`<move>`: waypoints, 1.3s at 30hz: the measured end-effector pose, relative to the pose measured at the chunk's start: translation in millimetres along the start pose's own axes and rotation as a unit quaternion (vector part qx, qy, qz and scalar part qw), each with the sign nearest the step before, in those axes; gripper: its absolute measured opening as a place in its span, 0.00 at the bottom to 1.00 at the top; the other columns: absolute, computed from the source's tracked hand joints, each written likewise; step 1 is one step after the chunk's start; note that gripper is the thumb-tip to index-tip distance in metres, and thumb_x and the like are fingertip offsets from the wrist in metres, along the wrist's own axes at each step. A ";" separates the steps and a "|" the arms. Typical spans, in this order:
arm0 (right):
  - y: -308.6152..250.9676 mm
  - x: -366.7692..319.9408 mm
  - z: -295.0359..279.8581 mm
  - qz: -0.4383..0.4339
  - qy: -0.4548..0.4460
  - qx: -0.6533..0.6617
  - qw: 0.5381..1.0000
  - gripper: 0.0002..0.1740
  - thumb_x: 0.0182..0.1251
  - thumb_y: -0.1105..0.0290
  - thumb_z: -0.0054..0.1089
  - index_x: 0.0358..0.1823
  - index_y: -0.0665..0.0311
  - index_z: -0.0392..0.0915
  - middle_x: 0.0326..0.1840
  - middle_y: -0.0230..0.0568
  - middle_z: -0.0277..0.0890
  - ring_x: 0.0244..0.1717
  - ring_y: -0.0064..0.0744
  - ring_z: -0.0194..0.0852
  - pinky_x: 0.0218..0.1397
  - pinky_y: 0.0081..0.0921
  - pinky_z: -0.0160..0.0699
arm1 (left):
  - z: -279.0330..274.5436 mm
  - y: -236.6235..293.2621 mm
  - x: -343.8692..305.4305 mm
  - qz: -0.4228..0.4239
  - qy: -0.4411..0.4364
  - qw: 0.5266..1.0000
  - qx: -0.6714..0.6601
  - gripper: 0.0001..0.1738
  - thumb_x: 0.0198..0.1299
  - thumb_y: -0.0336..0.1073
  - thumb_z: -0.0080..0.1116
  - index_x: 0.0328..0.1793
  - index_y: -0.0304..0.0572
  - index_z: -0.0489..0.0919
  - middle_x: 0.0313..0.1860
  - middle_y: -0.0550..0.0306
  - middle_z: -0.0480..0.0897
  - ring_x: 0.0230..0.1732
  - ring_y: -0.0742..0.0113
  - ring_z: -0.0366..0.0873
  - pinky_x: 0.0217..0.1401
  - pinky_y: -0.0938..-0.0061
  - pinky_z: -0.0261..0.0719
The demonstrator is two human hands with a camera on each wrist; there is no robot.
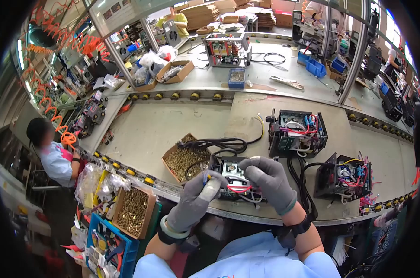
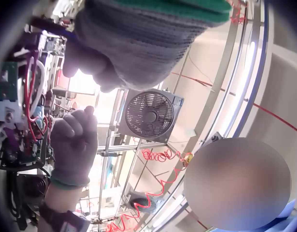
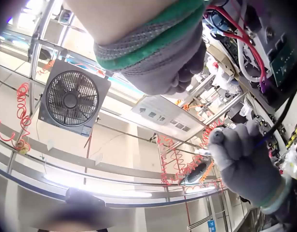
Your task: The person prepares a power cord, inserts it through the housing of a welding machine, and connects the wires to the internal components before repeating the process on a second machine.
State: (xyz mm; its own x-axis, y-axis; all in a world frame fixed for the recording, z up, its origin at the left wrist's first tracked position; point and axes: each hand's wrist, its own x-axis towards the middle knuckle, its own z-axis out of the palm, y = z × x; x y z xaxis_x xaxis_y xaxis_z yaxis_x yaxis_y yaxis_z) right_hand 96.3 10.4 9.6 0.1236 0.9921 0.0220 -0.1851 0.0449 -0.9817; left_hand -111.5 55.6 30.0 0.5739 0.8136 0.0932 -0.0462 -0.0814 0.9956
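**Black cable [image 1: 193, 167] found grasped at open chassis [image 1: 231, 168]**

Both hands were observed in grey knitted gloves above the near edge of the worktop [image 1: 149, 134]; the open chassis was located on that worktop, directly in front of the person, with red and white wires [image 1: 240, 188] exposed. The black cable was grasped near its end by the curled fingers of the left hand [image 1: 191, 199], over the chassis's left side; a small blue piece [image 1: 205, 178] was noted at those fingertips. The right hand [image 1: 272, 183] was held over the chassis's right side with fingers bent; whether anything was pinched there could not be told.

A cardboard box [image 1: 173, 172] of brass-coloured fasteners [image 1: 184, 160] was recorded just left of the chassis; a bundle of black cable [image 1: 230, 147] was laid beyond it; two further open units, one farther back [image 1: 299, 132] and one to the right [image 1: 344, 180], were noted on the worktop; a second worker [image 1: 57, 160] was seen at far left.
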 end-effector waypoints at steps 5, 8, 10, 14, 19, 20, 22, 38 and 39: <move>1.9 12.7 19.3 -0.171 -0.066 -0.060 0.981 0.17 0.68 0.73 0.59 0.56 0.70 0.80 0.53 0.44 0.79 0.52 0.31 0.80 0.59 0.27 0.78 | 11.0 -11.3 2.4 -0.017 -0.058 0.998 0.014 0.11 0.75 0.32 0.49 0.55 0.34 0.78 0.40 0.62 0.78 0.39 0.77 0.72 0.44 0.79 0.73; 5.6 21.2 24.4 -0.175 -0.164 -0.048 0.970 0.15 0.69 0.72 0.59 0.53 0.71 0.80 0.50 0.41 0.80 0.50 0.28 0.80 0.58 0.27 0.78 | 19.0 -20.0 0.3 0.006 -0.038 0.999 -0.003 0.12 0.76 0.33 0.49 0.58 0.35 0.77 0.39 0.64 0.78 0.38 0.79 0.72 0.41 0.80 0.72; 5.9 18.9 25.6 -0.015 -0.132 0.105 0.986 0.12 0.70 0.71 0.60 0.50 0.70 0.81 0.46 0.38 0.81 0.45 0.24 0.79 0.55 0.25 0.79 | 16.0 -12.9 -2.3 0.017 -0.019 0.999 0.023 0.12 0.77 0.34 0.49 0.57 0.35 0.77 0.37 0.65 0.78 0.35 0.81 0.70 0.39 0.81 0.71; 18.7 13.6 27.4 -0.040 -0.028 0.160 0.986 0.11 0.71 0.69 0.62 0.48 0.70 0.81 0.43 0.34 0.82 0.43 0.18 0.78 0.50 0.20 0.79 | 11.8 -23.0 -10.6 -0.012 0.046 0.999 0.025 0.12 0.77 0.35 0.48 0.56 0.36 0.79 0.33 0.63 0.79 0.32 0.81 0.71 0.35 0.82 0.71; 30.2 4.9 33.1 -0.078 0.060 0.148 0.984 0.10 0.73 0.70 0.63 0.49 0.69 0.81 0.41 0.30 0.82 0.43 0.15 0.76 0.48 0.18 0.77 | 24.3 -30.3 -4.6 0.017 0.113 0.990 0.087 0.12 0.76 0.36 0.49 0.53 0.36 0.80 0.31 0.64 0.79 0.29 0.82 0.70 0.32 0.83 0.70; 35.0 2.7 34.9 -0.106 0.082 0.133 0.982 0.09 0.73 0.72 0.62 0.49 0.68 0.81 0.41 0.28 0.82 0.43 0.14 0.74 0.48 0.18 0.76 | 23.9 -30.8 -3.4 0.010 0.140 0.990 0.029 0.11 0.76 0.35 0.49 0.52 0.36 0.80 0.31 0.64 0.79 0.29 0.81 0.70 0.32 0.83 0.70; 37.0 -8.7 40.8 -0.161 0.077 0.083 0.980 0.06 0.71 0.75 0.61 0.45 0.69 0.81 0.42 0.34 0.83 0.41 0.18 0.77 0.48 0.19 0.77 | 24.7 -31.5 0.3 0.016 0.174 0.984 -0.038 0.06 0.75 0.31 0.50 0.47 0.40 0.79 0.30 0.65 0.78 0.30 0.81 0.70 0.33 0.81 0.70; 21.9 -3.8 31.7 0.022 -0.073 0.224 0.972 0.13 0.72 0.68 0.61 0.49 0.71 0.82 0.44 0.33 0.80 0.45 0.20 0.77 0.51 0.21 0.77 | 34.7 -23.0 -7.6 -0.042 0.115 0.992 0.007 0.13 0.77 0.40 0.46 0.47 0.40 0.78 0.31 0.65 0.78 0.27 0.82 0.72 0.28 0.83 0.71; 22.4 -5.7 31.9 0.031 -0.045 0.235 0.971 0.12 0.71 0.68 0.62 0.48 0.70 0.83 0.43 0.33 0.81 0.44 0.19 0.77 0.49 0.20 0.77 | 36.3 -25.6 -8.0 -0.020 0.123 0.991 0.053 0.13 0.78 0.39 0.45 0.46 0.40 0.78 0.30 0.65 0.78 0.27 0.82 0.72 0.27 0.83 0.70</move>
State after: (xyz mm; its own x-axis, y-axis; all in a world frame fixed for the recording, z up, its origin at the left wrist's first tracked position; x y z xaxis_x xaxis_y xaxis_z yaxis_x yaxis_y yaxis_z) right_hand 60.4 9.5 -6.6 0.0169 0.9999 0.0019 -0.6157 0.0119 -0.7879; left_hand -85.2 30.3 3.4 0.3564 0.9320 0.0667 0.0650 -0.0959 0.9933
